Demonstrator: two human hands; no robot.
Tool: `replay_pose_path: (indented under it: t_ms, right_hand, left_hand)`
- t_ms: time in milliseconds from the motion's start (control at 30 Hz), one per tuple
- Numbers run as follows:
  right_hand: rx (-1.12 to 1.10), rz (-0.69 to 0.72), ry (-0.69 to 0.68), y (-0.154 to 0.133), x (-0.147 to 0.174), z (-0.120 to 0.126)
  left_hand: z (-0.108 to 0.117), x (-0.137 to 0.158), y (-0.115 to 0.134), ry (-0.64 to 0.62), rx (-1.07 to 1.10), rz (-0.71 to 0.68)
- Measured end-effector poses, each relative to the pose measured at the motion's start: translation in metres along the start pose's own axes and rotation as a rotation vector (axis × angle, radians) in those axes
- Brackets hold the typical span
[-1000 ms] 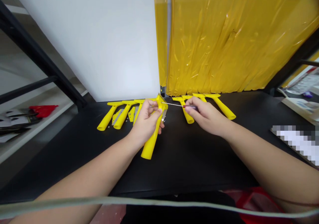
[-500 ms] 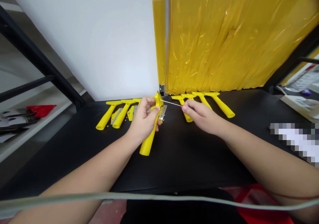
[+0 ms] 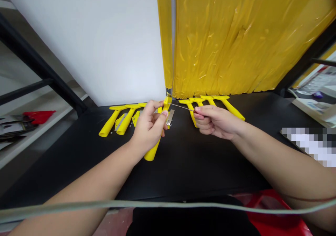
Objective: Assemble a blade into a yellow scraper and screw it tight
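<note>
My left hand (image 3: 152,126) is closed around the neck of a yellow scraper (image 3: 152,152), a hollow handle with a narrow head pointing up and away from me. Against the side of that head rests the tip of a thin screwdriver (image 3: 182,107). Its metal shaft runs into the curled fingers of my right hand (image 3: 214,121), which hide its handle. Beyond my left fingers lies a small metal blade piece (image 3: 170,117). Left of that hand lie more yellow scraper handles (image 3: 108,126), with yellow plates and blades (image 3: 121,122) between them and a few tiny metal bits.
More yellow handles (image 3: 232,110) lie at the back right of the black table (image 3: 199,169). A white panel (image 3: 105,47) and a yellow plastic curtain (image 3: 223,43) stand behind. A pale cable (image 3: 183,204) crosses low in front, above a red stool-like object (image 3: 278,215).
My right hand has turned, so its curled fingers now show, and it has shifted slightly right. The screwdriver tip stays at the scraper head. My left hand keeps its hold.
</note>
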State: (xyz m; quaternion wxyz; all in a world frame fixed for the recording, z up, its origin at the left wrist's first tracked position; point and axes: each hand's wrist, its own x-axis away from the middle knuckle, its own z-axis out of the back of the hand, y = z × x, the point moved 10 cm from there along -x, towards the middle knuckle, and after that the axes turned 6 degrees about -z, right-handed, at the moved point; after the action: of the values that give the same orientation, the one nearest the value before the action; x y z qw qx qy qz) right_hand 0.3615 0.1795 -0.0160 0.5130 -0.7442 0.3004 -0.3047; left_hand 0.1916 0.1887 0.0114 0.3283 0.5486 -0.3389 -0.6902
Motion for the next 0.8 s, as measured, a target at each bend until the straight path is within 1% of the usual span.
replay_pose_path:
  t_ms: [67,133,200,267,300,367,400,433,467,500,600,667,733,800]
  right_hand:
    - [-0.075,-0.05,-0.038,0.003,0.003,-0.006]
    - [-0.106,-0.071,-0.04,0.005,0.004,-0.009]
    - [-0.077,-0.06,0.006,0.005,0.003,-0.007]
    - [0.046,-0.025,0.086,0.002,0.001,0.002]
    - [0.161,0.007,0.135,-0.001,0.001,0.007]
    - [0.493,0.114,0.223,-0.015,0.002,0.015]
    - [0.683,0.177,0.245,-0.022,0.004,0.014]
    - [0.859,0.225,0.244,-0.027,0.006,0.011]
    - [1.006,0.243,0.218,-0.026,0.006,0.006]
    - [1.121,0.23,0.171,-0.021,0.006,0.001]
    - [1.334,0.11,0.034,0.004,0.004,-0.011]
    - [1.426,0.065,0.004,0.015,0.003,-0.016]
    - [1.477,0.052,0.018,0.02,0.001,-0.018]
    - [1.517,0.094,0.108,0.013,0.0,-0.015]
  left_hand:
    - [0.003,0.001,0.007,0.0,-0.018,-0.087]
    - [0.004,0.001,0.015,-0.001,-0.047,-0.162]
    - [0.003,0.001,0.017,-0.018,-0.066,-0.164]
    - [0.0,-0.001,0.012,-0.025,-0.029,-0.079]
    - [-0.002,-0.002,0.007,-0.02,0.01,-0.021]
    - [-0.003,-0.003,-0.004,0.014,0.102,0.1]
    - [-0.002,-0.004,-0.01,0.039,0.142,0.155]
    - [0.0,-0.005,-0.016,0.069,0.176,0.215]
    - [0.004,-0.005,-0.024,0.103,0.207,0.278]
    - [0.008,-0.006,-0.033,0.14,0.24,0.343]
    - [0.017,-0.004,-0.055,0.215,0.337,0.52]
    - [0.017,-0.003,-0.065,0.215,0.389,0.6]
    - [0.018,-0.003,-0.071,0.222,0.412,0.643]
    - [0.019,-0.002,-0.074,0.251,0.415,0.652]
